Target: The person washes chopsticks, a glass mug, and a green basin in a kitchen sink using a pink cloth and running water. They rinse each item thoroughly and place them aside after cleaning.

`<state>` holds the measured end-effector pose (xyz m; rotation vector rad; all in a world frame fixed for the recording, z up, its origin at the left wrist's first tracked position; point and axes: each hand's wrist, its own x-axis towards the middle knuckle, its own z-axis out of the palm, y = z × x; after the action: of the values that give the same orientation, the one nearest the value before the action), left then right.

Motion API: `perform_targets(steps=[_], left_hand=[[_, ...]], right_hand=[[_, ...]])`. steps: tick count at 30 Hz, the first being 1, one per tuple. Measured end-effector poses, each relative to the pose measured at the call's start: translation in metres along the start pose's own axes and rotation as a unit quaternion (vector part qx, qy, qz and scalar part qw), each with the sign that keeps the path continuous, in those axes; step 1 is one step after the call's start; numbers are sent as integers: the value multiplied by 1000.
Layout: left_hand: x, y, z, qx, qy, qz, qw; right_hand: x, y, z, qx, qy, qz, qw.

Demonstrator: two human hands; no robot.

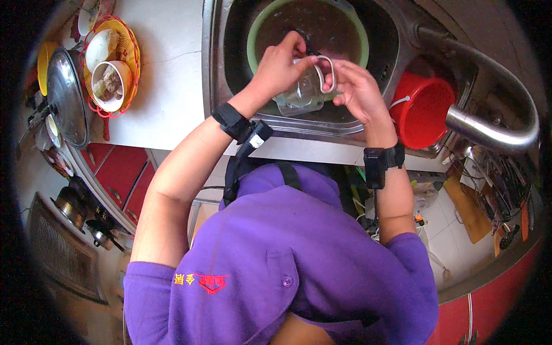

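Over the steel sink, my left hand (282, 64) is bent at the fingers, its thumb and fingertips at the upper end of a clear plastic container (300, 97). A pale, looped band or handle (333, 75) sticks out between both hands. Around that loop are the curled fingers of my right hand (353, 86). Just behind the hands sits a round green basin (254, 39) in the sink, with dark, murky water and something dark in it. The container's upper part is hidden by my left hand, and what the loop is fixed to cannot be told.
A red bucket (424, 112) stands right of the basin, beneath the curved steel faucet (496, 140). On the left counter are a woven basket (136, 64) with a white bowl (128, 82) of food and a pot lid (67, 97). Utensils (500, 181) hang at the right.
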<state>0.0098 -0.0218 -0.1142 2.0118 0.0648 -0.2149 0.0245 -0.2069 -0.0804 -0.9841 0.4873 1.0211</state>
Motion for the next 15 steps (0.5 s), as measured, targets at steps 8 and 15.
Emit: perform_targets(steps=[8,15], left_hand=[[3,-22,-18,-339,5,-288,896],[-5,-20,-21,-340,37,-346,874]], right_hand=[[52,50,-55,102,301,-30,948],[78,58,-40,-136,226,-22,964]])
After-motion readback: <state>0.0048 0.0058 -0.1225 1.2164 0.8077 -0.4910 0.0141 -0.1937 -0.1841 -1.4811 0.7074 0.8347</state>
